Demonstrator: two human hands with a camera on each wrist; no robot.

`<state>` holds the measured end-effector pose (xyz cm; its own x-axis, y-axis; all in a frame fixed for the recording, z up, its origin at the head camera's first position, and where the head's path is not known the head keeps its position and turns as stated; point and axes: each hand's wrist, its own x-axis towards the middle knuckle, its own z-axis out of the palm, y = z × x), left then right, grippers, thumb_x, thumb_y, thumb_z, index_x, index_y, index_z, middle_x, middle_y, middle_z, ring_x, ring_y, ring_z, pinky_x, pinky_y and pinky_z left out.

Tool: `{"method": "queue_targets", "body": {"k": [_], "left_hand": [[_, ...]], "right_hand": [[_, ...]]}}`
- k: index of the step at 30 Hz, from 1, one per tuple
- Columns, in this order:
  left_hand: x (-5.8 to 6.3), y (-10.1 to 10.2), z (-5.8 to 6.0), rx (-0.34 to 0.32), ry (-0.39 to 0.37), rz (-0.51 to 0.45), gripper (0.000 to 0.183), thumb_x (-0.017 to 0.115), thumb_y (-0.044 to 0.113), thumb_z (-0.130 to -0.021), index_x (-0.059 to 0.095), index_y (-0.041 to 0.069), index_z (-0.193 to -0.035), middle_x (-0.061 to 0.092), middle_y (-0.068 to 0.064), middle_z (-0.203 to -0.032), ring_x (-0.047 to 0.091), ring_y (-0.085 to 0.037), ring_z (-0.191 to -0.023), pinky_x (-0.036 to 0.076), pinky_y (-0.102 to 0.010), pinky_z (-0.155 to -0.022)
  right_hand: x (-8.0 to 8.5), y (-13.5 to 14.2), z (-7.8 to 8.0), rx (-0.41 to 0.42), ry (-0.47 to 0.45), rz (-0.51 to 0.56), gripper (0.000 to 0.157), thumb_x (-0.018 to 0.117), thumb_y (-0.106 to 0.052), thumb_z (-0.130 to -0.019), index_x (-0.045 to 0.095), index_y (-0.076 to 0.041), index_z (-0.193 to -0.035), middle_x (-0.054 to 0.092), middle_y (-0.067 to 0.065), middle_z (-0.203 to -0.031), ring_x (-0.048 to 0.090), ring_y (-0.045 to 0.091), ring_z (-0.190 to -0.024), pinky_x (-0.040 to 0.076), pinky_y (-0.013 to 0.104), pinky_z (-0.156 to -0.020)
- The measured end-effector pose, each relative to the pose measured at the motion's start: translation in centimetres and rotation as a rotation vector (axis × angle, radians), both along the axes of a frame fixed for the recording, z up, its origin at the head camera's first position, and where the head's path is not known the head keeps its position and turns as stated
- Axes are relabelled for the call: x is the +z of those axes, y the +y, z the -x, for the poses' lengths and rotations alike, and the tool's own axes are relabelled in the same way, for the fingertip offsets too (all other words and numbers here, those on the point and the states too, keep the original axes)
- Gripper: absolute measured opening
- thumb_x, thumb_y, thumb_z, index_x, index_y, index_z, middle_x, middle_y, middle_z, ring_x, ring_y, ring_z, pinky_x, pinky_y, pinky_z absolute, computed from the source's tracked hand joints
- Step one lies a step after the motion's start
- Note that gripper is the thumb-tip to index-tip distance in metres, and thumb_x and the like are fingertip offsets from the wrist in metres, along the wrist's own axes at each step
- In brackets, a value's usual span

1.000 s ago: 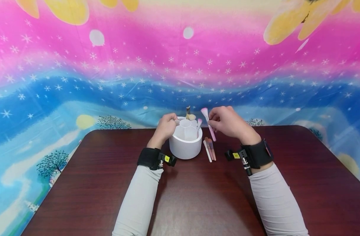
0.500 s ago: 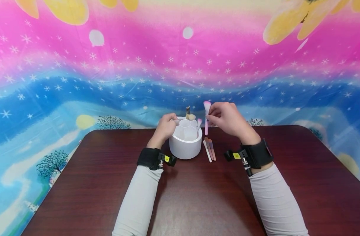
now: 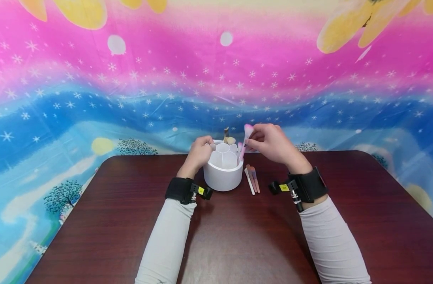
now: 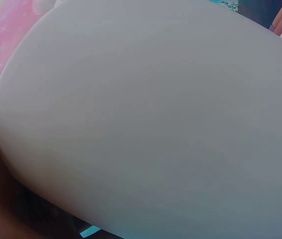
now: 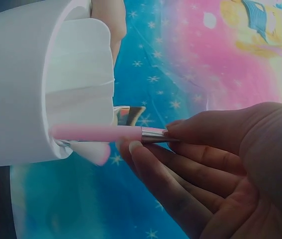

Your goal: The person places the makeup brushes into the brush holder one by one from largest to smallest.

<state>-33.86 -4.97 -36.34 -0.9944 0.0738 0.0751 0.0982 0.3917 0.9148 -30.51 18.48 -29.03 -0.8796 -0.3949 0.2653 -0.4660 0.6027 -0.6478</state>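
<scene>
My left hand [image 3: 200,152] grips the left rim of a white round brush holder [image 3: 222,180] with petal-shaped compartments. My right hand [image 3: 271,142] pinches a pink makeup brush [image 3: 248,129] by its silver ferrule, bristles up. The pink handle [image 5: 96,133] points down, its end right at the holder's right rim. Close beside it, a smaller pink-tipped brush [image 5: 97,153] stands in an outer compartment. Dark and pale brush heads [image 3: 227,136] show at the holder's back. In the left wrist view the holder's white wall [image 4: 150,114] fills nearly everything.
Three brushes [image 3: 252,180], one with a white handle, lie side by side on the dark red wooden table [image 3: 223,232], just right of the holder. A colourful cloth backdrop [image 3: 188,79] hangs behind the table's far edge.
My right hand has raised the pink brush, turned it upright, then brought it left and down to the holder's right rim. My left hand has kept its grip on the holder.
</scene>
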Motion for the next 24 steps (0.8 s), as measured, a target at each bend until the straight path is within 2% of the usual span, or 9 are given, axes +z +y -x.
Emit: {"method": "queue_targets", "body": {"k": [13, 18, 24], "left_hand": [[-0.01, 0.01, 0.01, 0.003, 0.001, -0.005, 0.018, 0.048, 0.006, -0.096, 0.050, 0.009, -0.078, 0.041, -0.007, -0.075, 0.047, -0.027, -0.075, 0.040, -0.039, -0.071], [0.01, 0.04, 0.02, 0.002, 0.003, 0.010, 0.018, 0.047, 0.005, -0.095, 0.050, 0.009, -0.078, 0.042, -0.008, -0.076, 0.049, -0.028, -0.079, 0.041, -0.039, -0.072], [0.00, 0.02, -0.03, 0.003, 0.003, 0.013, 0.018, 0.048, 0.006, -0.095, 0.051, 0.009, -0.078, 0.042, -0.008, -0.076, 0.049, -0.029, -0.079, 0.041, -0.040, -0.072]], "right_hand": [[-0.30, -0.32, 0.12, 0.061, -0.100, 0.003, 0.018, 0.066, -0.008, -0.099, 0.068, 0.005, -0.111, 0.076, 0.014, -0.096, 0.075, 0.025, -0.081, 0.060, 0.043, -0.080], [-0.46, -0.29, 0.22, 0.080, -0.145, 0.000, 0.022, 0.065, -0.008, -0.099, 0.067, 0.007, -0.114, 0.075, 0.016, -0.097, 0.075, 0.028, -0.083, 0.060, 0.037, -0.076], [-0.86, -0.28, 0.47, 0.137, -0.192, 0.017, 0.023, 0.064, -0.005, -0.099, 0.066, 0.010, -0.116, 0.075, 0.019, -0.097, 0.075, 0.024, -0.081, 0.060, 0.034, -0.073]]}}
